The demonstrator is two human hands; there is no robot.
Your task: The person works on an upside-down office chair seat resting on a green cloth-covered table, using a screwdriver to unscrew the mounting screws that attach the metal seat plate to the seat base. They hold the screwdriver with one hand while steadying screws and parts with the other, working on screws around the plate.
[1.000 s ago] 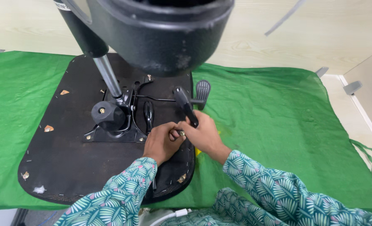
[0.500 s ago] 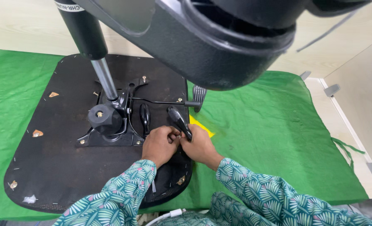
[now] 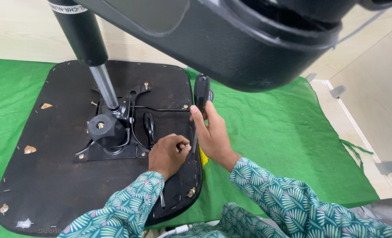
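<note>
Hands over black seat base [image 3: 50, 176]: right hand [image 3: 213, 134] gripping screwdriver [image 3: 201, 94]; left hand [image 3: 167, 154] pinching small screw [image 3: 187, 145].

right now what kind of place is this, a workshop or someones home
Probably a furniture assembly spot on a floor: an upturned chair seat lies on a green sheet, and the right hand holds a screwdriver.

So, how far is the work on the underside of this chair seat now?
Done: the black metal mechanism plate sits on the seat base with bolts at its corners. In hand: the right hand holds a black-handled screwdriver upright while the left hand pinches a small screw near the edge. Left: brass inserts remain bare.
</note>
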